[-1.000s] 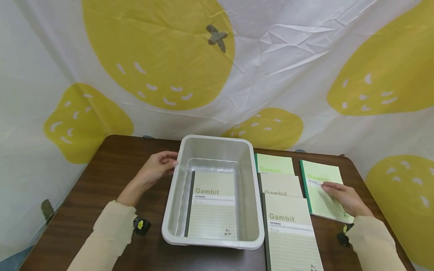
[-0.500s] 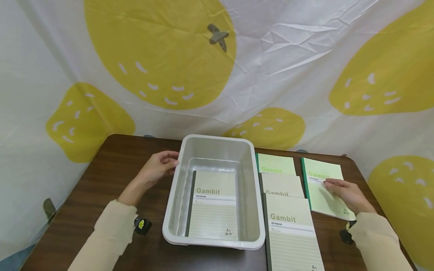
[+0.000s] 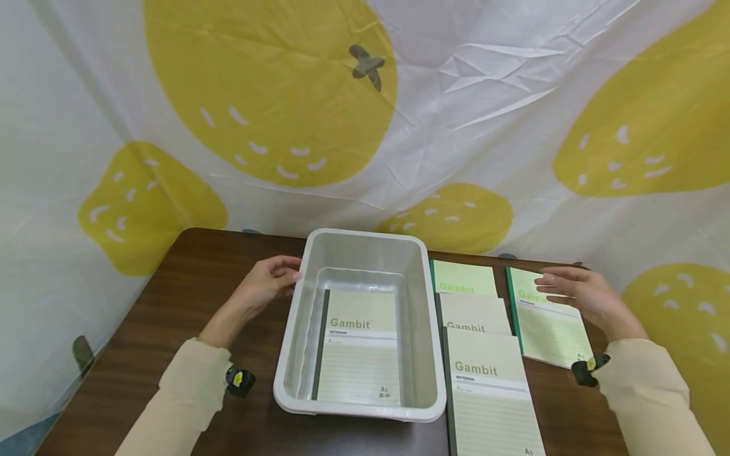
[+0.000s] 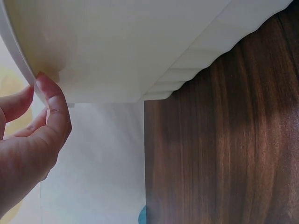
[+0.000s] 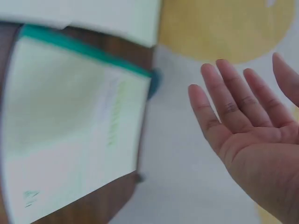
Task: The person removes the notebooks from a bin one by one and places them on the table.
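My left hand [image 3: 263, 283] pinches the left rim of a light grey plastic bin [image 3: 358, 408]; in the left wrist view, thumb and index finger [image 4: 57, 105] meet at that rim. Flat on the bin's floor lies a cream Gambit notebook [image 3: 359, 354] with a dark spine. My right hand [image 3: 587, 297] hovers over a green-spined notebook [image 3: 550, 335] at the table's right, fingers extended and holding nothing. The right wrist view shows the palm and spread fingers [image 5: 230, 108] apart from the blurred green notebook [image 5: 65, 121].
Right of the bin, a column of overlapping notebooks runs front to back: a cream one [image 3: 490, 386] in front, another cream one [image 3: 473, 311], then a green-spined one [image 3: 464, 277]. The dark wooden table [image 3: 188, 285] meets a fruit-patterned cloth [image 3: 319, 202] behind.
My right hand has lifted off the green-spined notebook and its fingers have spread; that notebook slid slightly away from me beforehand. The left hand and bin have stayed put.
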The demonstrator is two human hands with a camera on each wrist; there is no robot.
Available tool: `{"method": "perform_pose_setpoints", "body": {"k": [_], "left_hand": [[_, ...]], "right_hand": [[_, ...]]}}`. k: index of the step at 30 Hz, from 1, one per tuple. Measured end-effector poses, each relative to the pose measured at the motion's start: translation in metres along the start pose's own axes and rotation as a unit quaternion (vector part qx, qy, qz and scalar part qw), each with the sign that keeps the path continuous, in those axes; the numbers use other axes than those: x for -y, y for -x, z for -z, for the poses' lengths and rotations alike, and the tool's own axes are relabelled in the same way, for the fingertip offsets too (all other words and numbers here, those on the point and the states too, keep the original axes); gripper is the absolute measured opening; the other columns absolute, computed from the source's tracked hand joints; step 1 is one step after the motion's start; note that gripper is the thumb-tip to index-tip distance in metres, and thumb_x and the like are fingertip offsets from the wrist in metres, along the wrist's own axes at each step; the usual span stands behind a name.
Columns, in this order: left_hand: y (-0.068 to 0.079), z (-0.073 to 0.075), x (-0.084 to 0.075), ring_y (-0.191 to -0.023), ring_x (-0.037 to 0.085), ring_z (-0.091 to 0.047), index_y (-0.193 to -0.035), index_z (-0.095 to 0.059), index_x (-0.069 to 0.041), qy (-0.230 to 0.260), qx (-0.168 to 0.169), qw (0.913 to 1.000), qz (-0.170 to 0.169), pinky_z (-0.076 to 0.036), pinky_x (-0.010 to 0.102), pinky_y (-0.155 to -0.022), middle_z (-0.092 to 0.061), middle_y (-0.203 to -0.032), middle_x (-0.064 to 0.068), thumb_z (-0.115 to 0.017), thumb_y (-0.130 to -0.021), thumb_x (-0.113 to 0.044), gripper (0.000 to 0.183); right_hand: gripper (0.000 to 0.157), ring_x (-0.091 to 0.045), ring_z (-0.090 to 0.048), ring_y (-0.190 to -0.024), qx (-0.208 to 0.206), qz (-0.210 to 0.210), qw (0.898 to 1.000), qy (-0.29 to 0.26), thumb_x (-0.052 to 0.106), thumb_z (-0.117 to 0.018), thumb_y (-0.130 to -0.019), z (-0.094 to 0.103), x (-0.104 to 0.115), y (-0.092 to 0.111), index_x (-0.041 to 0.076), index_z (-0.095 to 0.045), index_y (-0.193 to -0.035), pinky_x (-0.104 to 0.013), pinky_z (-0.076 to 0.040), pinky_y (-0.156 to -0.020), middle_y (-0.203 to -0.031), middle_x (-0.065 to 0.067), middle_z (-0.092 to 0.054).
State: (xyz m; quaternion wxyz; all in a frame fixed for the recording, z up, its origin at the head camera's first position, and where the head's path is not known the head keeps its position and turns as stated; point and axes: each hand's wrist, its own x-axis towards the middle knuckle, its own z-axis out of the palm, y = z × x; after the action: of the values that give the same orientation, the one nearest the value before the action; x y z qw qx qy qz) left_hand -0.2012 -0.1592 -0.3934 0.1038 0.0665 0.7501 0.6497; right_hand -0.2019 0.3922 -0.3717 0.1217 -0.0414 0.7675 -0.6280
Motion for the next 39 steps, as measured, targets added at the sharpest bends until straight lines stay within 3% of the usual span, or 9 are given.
{"method": "perform_pose_setpoints", "body": {"k": [12, 17, 21, 27, 32, 35, 39], "left_hand": [[-0.001, -0.001, 0.001, -0.069, 0.012, -0.056, -0.121, -0.044, 0.014, 0.002, 0.001, 1.0000, -0.003, -0.051, 0.031, -0.069, -0.061, -0.090, 0.013, -0.054, -0.090, 0.001, 0.035], [-0.002, -0.002, 0.001, -0.070, 0.012, -0.056, -0.121, -0.044, 0.014, 0.007, 0.001, 1.0000, -0.003, -0.051, 0.031, -0.069, -0.061, -0.091, 0.014, -0.054, -0.090, 0.001, 0.035], [-0.003, -0.003, 0.002, -0.070, 0.012, -0.056, -0.121, -0.044, 0.013, 0.009, 0.000, 1.0000, -0.002, -0.051, 0.029, -0.068, -0.060, -0.092, 0.016, -0.054, -0.090, 0.000, 0.035], [-0.003, -0.004, 0.001, -0.072, 0.012, -0.056, -0.121, -0.044, 0.013, 0.011, 0.001, 0.9999, 0.002, -0.051, 0.027, -0.068, -0.060, -0.094, 0.017, -0.054, -0.090, 0.000, 0.036], [-0.003, -0.005, -0.001, -0.072, 0.012, -0.056, -0.122, -0.043, 0.014, 0.016, 0.000, 0.9999, 0.002, -0.051, 0.024, -0.066, -0.060, -0.093, 0.016, -0.053, -0.090, 0.001, 0.035], [-0.003, -0.004, -0.001, -0.072, 0.013, -0.056, -0.122, -0.043, 0.013, 0.016, -0.002, 0.9999, 0.005, -0.050, 0.024, -0.066, -0.060, -0.093, 0.016, -0.053, -0.090, 0.001, 0.035], [-0.003, -0.003, -0.001, -0.072, 0.013, -0.056, -0.121, -0.043, 0.014, 0.012, -0.002, 0.9999, 0.005, -0.050, 0.025, -0.067, -0.060, -0.094, 0.017, -0.053, -0.090, 0.000, 0.035]], "right_hand": [[0.012, -0.015, -0.064, -0.089, 0.019, 0.003, 0.999, -0.028, 0.011, -0.056, -0.091, -0.053, 0.088, -0.021, 0.013, -0.062, -0.102, -0.027, -0.051, -0.076, -0.094, -0.003, -0.068], [0.018, -0.016, -0.063, -0.091, 0.035, 0.036, 0.999, -0.009, 0.012, -0.057, -0.091, -0.085, 0.118, -0.033, 0.006, -0.057, -0.108, -0.029, -0.050, -0.080, -0.097, -0.006, -0.067], [0.014, -0.019, -0.064, -0.090, 0.052, 0.060, 0.996, -0.030, 0.008, -0.057, -0.090, -0.115, 0.132, -0.045, 0.007, -0.061, -0.103, -0.030, -0.050, -0.079, -0.095, -0.008, -0.067], [0.018, -0.017, -0.064, -0.088, 0.071, 0.051, 0.996, -0.019, 0.001, -0.053, -0.091, -0.162, 0.136, -0.065, -0.003, -0.057, -0.108, -0.031, -0.049, -0.080, -0.090, -0.003, -0.068], [0.030, -0.026, -0.063, -0.092, 0.088, 0.036, 0.995, 0.014, 0.000, -0.052, -0.090, -0.202, 0.128, -0.083, -0.014, -0.050, -0.116, -0.040, -0.048, -0.084, -0.099, -0.014, -0.065], [0.032, -0.033, -0.060, -0.098, 0.102, 0.025, 0.994, 0.021, 0.000, -0.053, -0.090, -0.226, 0.119, -0.095, -0.015, -0.049, -0.117, -0.045, -0.047, -0.085, -0.104, -0.022, -0.062], [0.030, -0.035, -0.059, -0.098, 0.101, -0.007, 0.995, 0.023, 0.002, -0.054, -0.090, -0.255, 0.102, -0.111, -0.013, -0.052, -0.116, -0.046, -0.046, -0.085, -0.104, -0.023, -0.063]]}}
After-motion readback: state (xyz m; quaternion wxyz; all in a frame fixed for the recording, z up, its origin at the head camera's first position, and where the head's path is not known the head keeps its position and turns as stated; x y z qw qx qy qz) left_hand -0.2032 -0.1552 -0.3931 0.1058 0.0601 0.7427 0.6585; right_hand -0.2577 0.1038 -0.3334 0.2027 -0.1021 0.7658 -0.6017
